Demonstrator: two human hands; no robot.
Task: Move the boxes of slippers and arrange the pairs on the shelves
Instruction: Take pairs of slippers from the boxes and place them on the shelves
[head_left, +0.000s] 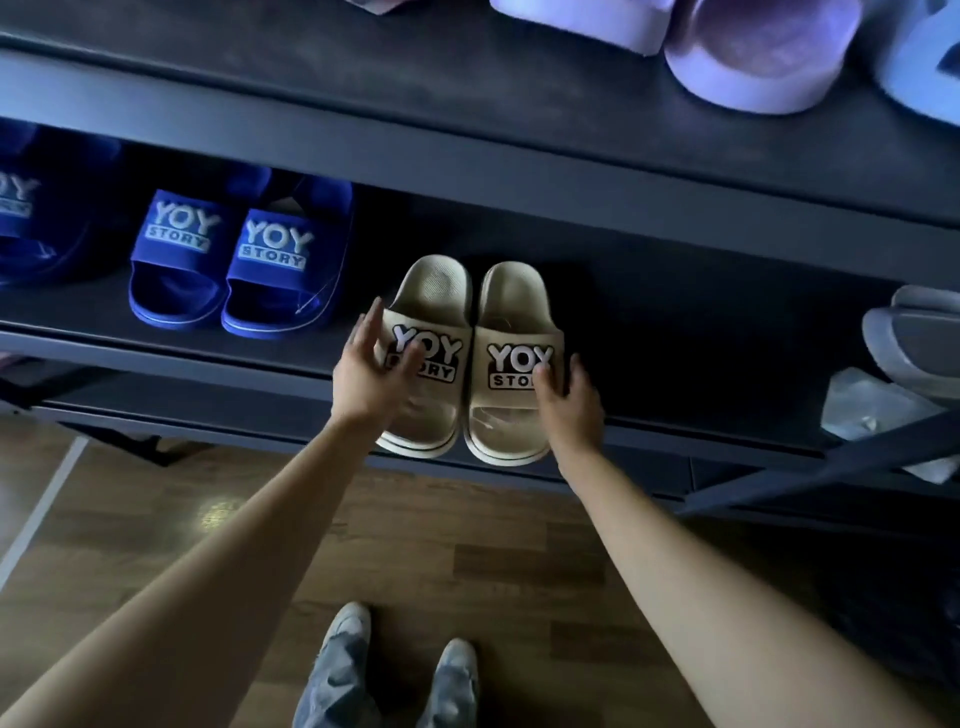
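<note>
My left grip (371, 366) touches and my right grip (569, 397) holds the beige slippers (498, 312) on the lower shelf (701, 338), near the blue slippers (234, 260).

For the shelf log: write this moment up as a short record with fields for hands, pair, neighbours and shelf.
left hand: straight fingers against the beige slippers' left side
right hand: pinches the right slipper's strap, thumb on top
pair: side by side, heels inward, toes at the front edge
shelf: dark middle shelf
neighbours: blue slippers to the left, same shelf
above: lilac slippers on the upper shelf

Dark shelf (675, 322), blue slippers (182, 244), beige slippers (431, 291) at front edge
</note>
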